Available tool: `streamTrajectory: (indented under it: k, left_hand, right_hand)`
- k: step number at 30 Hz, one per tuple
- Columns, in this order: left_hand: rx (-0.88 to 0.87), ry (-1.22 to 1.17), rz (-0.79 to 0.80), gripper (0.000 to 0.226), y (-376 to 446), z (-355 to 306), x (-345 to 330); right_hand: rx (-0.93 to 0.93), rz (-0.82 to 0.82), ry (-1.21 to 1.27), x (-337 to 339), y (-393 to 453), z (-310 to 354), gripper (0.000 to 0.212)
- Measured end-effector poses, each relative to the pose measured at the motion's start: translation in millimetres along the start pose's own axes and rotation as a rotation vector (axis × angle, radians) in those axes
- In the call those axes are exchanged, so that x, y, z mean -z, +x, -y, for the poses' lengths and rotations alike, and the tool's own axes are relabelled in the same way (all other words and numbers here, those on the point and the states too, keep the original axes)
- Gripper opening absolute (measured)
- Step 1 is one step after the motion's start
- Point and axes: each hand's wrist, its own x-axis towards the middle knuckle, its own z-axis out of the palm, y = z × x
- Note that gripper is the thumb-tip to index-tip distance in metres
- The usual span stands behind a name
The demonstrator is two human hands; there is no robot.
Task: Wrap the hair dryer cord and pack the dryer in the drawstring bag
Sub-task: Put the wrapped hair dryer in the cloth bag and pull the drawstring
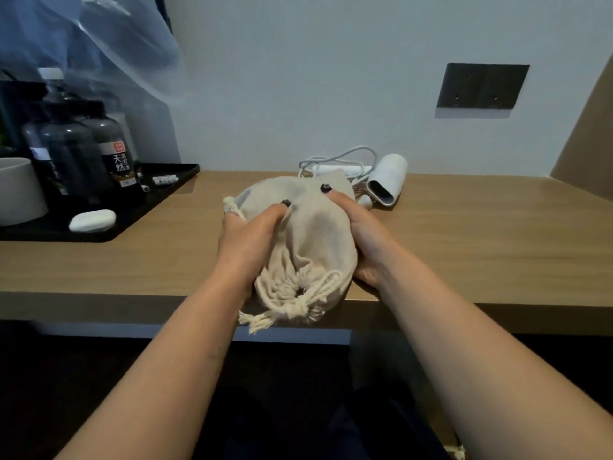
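Drawstring bag (308,234) on wooden counter (481,234), cinched mouth toward near edge, cords (292,310) overhanging. Left hand (247,242) on bag's left flank, fingers curled into cloth, gripping. Right hand (361,237) cupped against right flank, fingers curved round fabric, holding. Bag lodged between both palms. Hair dryer (386,182) just beyond right fingertips, outside bag; cord (338,159) loose, unwrapped, behind bag.
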Motion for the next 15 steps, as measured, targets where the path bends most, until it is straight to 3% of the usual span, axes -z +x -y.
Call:
streamTrajectory:
  k: [4,9,15]
  left_hand:
    - [-0.12,-0.096,-0.005,0.069,-4.8,7.2,1.5]
    - [-0.177,-0.236,0.037,0.062,-8.9,10.5,6.4]
    - [-0.224,-0.356,0.054,0.064,-21.2,9.5,11.1]
  right_hand:
    - [0.025,0.054,-0.03,5.9,-0.3,-3.2,0.028]
    - [0.179,0.158,-0.124,2.7,-5.1,-11.0,0.05]
    - [0.227,0.141,-0.17,4.9,-15.6,-14.1,0.052]
